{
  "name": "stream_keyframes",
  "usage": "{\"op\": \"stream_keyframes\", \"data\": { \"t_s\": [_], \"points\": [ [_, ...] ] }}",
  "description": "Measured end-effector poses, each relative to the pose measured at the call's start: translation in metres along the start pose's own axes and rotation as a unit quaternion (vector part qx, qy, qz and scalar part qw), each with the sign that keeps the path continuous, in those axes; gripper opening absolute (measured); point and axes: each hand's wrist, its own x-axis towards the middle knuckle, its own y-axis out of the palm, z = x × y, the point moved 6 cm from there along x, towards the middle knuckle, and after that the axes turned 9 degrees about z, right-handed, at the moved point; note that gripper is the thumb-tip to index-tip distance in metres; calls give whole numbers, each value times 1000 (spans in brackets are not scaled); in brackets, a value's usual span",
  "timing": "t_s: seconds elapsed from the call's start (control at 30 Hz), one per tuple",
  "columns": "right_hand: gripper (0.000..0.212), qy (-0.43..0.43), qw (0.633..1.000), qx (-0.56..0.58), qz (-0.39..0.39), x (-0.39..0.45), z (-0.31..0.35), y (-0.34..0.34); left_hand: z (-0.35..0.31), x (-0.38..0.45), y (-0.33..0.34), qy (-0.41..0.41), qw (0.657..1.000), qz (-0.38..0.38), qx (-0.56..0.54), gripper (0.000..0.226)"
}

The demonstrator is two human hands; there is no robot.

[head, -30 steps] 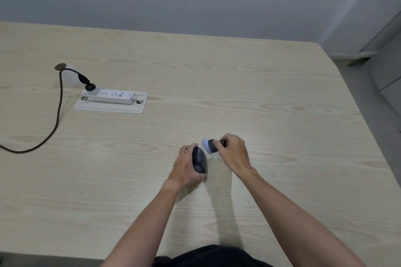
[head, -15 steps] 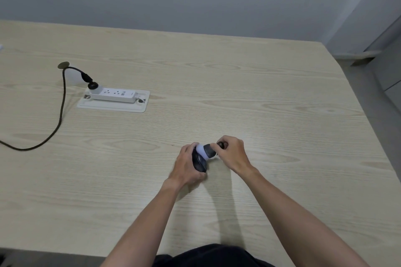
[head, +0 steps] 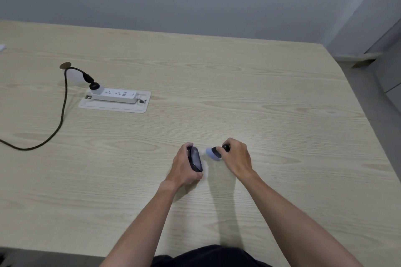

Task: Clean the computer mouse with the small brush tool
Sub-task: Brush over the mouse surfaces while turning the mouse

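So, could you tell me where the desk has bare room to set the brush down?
Bare wood lies right of the right hand toward the table edge. It is crowded left, by the white power strip and black cable.

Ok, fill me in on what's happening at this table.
A person is cleaning a mouse with a small brush. The left hand holds the mouse tipped up on its side on the table. The right hand grips the brush, its pale bristle head pointing at the mouse with a small gap between them, so it is not touching right now. A power strip with a black cable sits farther off to the left.
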Motion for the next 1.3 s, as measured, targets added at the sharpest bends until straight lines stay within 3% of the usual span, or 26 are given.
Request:
{"op": "stream_keyframes", "data": {
  "t_s": [0.17,0.27,0.33,0.43,0.5,0.6,0.7,0.8,0.9,1.0,1.1,1.17,1.3],
  "points": [
    [19,7,994,103,25,-1,-1,4,-2,3,4,-12,1000,17,23,103],
    [20,24,997,43,63,-1,-8,9,-8,6,10,-11,996,28,81,103],
    [20,33,999,1,32,-3,-11,4,-9,5,13,-17,992,27,119,101],
    [17,30,994,107,-15,-5,-15,-5,-4,4,14,-32,986,14,161,101],
    [14,16,988,151,22,-6,-14,-2,0,4,13,-43,983,9,180,102],
    [14,2,990,92,107,-6,-15,11,1,3,12,-49,976,5,213,97],
    [17,20,997,1,79,-6,-21,14,1,2,12,-47,968,0,248,91],
    [18,29,997,62,24,-6,-19,9,1,0,13,-53,964,-10,260,92],
    [19,11,990,118,78,-5,-11,16,0,-1,13,-48,966,-4,254,95],
    [20,7,994,39,101,-5,-11,24,-1,0,10,-17,944,22,328,96],
    [22,14,999,-13,39,-7,-11,16,-3,0,11,41,914,46,402,81],
    [21,6,999,17,30,-8,-8,14,-2,0,10,47,914,56,399,76],
    [19,10,992,89,90,-11,-12,21,-2,2,10,31,917,55,395,74]
  ]
}}
